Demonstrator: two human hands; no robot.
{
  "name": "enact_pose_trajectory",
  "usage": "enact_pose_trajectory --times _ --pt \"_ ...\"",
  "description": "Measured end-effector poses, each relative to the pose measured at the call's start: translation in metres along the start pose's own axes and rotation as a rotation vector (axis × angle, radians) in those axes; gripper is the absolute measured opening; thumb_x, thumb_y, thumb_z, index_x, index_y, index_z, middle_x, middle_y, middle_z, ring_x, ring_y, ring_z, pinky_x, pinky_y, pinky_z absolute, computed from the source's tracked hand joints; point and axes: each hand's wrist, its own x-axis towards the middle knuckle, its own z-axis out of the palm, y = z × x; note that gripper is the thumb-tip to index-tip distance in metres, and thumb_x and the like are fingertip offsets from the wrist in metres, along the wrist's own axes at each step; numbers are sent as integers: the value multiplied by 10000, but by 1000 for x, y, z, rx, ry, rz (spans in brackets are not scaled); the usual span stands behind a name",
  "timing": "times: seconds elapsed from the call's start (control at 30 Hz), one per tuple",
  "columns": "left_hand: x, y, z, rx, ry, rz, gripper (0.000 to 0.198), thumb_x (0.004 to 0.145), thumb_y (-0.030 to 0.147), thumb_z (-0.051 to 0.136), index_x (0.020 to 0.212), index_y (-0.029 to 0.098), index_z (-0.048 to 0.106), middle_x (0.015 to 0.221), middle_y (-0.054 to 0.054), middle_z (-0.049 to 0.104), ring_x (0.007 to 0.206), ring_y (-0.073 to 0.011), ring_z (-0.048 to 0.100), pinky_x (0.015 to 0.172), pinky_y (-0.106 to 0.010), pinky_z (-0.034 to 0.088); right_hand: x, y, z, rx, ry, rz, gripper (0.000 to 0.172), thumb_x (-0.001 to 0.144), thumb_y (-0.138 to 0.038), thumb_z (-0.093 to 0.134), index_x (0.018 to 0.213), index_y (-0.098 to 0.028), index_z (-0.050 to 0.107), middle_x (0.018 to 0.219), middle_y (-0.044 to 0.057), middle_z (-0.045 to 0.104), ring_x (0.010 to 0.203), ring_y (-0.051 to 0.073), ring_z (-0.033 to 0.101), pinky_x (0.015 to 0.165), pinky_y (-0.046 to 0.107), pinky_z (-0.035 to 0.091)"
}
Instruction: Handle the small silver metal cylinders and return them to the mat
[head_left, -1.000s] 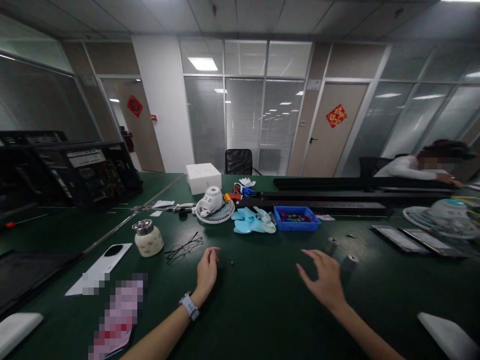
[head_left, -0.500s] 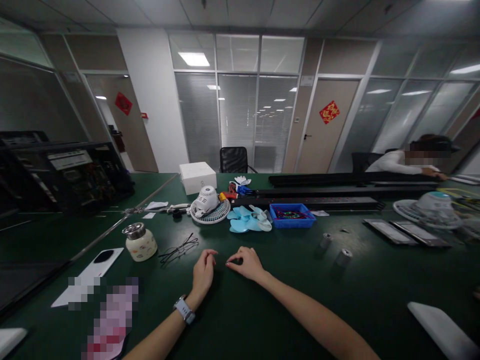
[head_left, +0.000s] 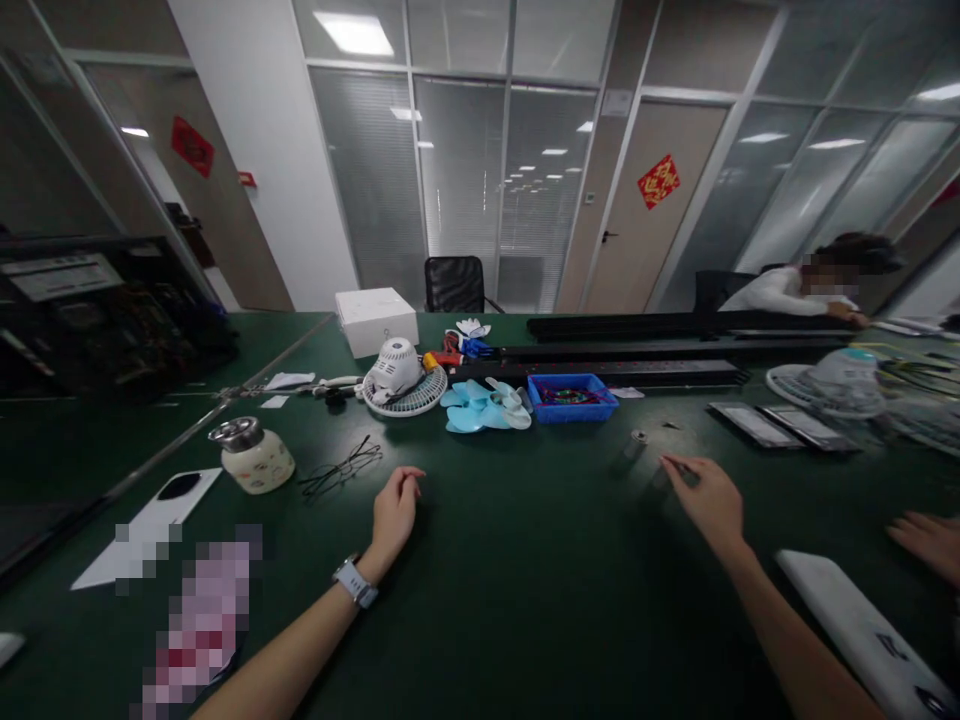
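While my left hand [head_left: 395, 508] stays loosely curled, my right hand [head_left: 709, 498] has swung out near the metal cylinder [head_left: 638, 439]; I cannot tell whether either grips anything.

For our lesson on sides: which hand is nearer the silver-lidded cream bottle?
Left. The left hand is right of the bottle; the right hand is much farther right, near a metal cylinder.
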Motion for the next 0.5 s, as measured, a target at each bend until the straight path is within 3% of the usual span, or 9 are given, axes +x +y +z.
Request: enact_pose_trajectory --times 0.3,0.5 --pt "-3 6 -2 0 73 6 251 843 261 383 882 192 622 623 27 547 597 -144 549 583 -238 395 -4 8 3 7 3 122 437 821 -518 480 939 -175 722 832 90 719 750 231 650 672 331 460" --pt "-3 4 -1 -8 71 1 258 852 257 377 902 190 621 637 26 544 597 -135 540 612 -239 408 -6 11 0 91 -65 173 405 804 -474 523 971 -162 721 848 155 713 768 248 654 727 353 454"
